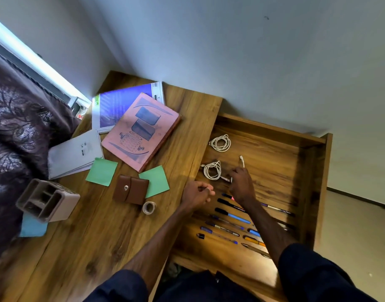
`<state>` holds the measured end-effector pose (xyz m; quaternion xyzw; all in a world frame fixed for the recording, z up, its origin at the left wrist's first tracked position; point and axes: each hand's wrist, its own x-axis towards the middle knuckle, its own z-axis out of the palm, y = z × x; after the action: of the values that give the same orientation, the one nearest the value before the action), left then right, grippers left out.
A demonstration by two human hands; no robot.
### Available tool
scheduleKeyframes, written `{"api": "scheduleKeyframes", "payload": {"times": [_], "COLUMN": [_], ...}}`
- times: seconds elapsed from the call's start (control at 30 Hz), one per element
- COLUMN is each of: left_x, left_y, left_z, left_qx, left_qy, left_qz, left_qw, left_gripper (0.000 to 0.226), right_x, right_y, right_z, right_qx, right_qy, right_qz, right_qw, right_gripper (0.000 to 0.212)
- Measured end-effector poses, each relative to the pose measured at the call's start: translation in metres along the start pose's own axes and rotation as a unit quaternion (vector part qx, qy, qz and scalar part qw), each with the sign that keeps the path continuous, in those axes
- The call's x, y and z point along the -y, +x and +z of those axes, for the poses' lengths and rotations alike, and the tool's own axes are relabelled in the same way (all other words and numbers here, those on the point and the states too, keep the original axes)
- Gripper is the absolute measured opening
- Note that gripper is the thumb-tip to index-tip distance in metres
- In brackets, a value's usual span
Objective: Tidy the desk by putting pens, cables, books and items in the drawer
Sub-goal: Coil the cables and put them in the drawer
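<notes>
The wooden drawer (pixel 313 171) stands pulled out to the right of the desk (pixel 100 232). Inside lie two coiled white cables (pixel 220 143) (pixel 212 170) and several pens (pixel 233 216) in rows. My right hand (pixel 241 184) is inside the drawer, shut on a white cable whose plug end (pixel 242 160) sticks up above the fingers. My left hand (pixel 198 194) hovers at the drawer's left edge, fingers curled shut; it seems to pinch something thin, unclear what. On the desk lie a pink book (pixel 141 129), a blue book (pixel 119 103), a white notebook (pixel 76 153), a brown wallet (pixel 130 189) and a tape roll (pixel 149 207).
Two green sticky notes (pixel 102 172) (pixel 157 180) lie beside the wallet. A beige pen holder (pixel 47 200) lies tipped on a blue note (pixel 32 227) at the desk's left edge. A dark patterned curtain (pixel 17 127) hangs left; a white wall is behind.
</notes>
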<state>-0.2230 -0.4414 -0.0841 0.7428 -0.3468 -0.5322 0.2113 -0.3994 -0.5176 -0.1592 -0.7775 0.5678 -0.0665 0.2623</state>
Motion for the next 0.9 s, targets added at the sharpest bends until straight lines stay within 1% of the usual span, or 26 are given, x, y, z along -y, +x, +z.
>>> {"api": "scheduleKeyframes", "payload": {"times": [0.13,0.2,0.27,0.37,0.43,0.5,0.6,0.73,0.9], "left_x": [0.007,0.015,0.026,0.044,0.062,0.082,0.109,0.120,0.127], "left_y": [-0.007,-0.012,-0.022,-0.042,-0.055,-0.063,-0.073,-0.078,-0.085], "left_z": [-0.014,-0.027,-0.042,-0.064,-0.078,-0.089,-0.097,-0.097,-0.093], "left_qx": [-0.023,-0.049,-0.110,-0.231,-0.291,-0.328,-0.344,-0.323,-0.292], "left_qy": [0.032,0.034,0.058,0.097,0.118,0.149,0.193,0.212,0.236], "left_qz": [0.035,0.053,0.083,0.119,0.115,0.102,0.069,0.044,0.064], "left_qw": [0.999,0.997,0.989,0.961,0.942,0.927,0.916,0.921,0.924], "left_gripper": [0.015,0.013,0.011,0.012,0.016,0.026,0.038,0.031,0.035], "right_x": [0.040,0.069,0.097,0.135,0.158,0.175,0.192,0.200,0.210], "right_y": [-0.009,-0.012,-0.016,-0.024,-0.032,-0.038,-0.047,-0.054,-0.052], "right_z": [-0.002,-0.005,-0.002,0.006,0.011,0.015,0.024,0.032,0.034], "right_qx": [-0.047,-0.057,-0.047,-0.007,0.011,0.027,0.050,0.078,0.103], "right_qy": [0.060,0.094,0.122,0.132,0.130,0.128,0.114,0.104,0.098], "right_qz": [-0.029,-0.044,-0.077,-0.116,-0.132,-0.147,-0.160,-0.165,-0.171], "right_qw": [0.997,0.993,0.988,0.984,0.983,0.980,0.979,0.978,0.975], "right_gripper": [0.041,0.037,0.031,0.027,0.027,0.026,0.024,0.023,0.023]}}
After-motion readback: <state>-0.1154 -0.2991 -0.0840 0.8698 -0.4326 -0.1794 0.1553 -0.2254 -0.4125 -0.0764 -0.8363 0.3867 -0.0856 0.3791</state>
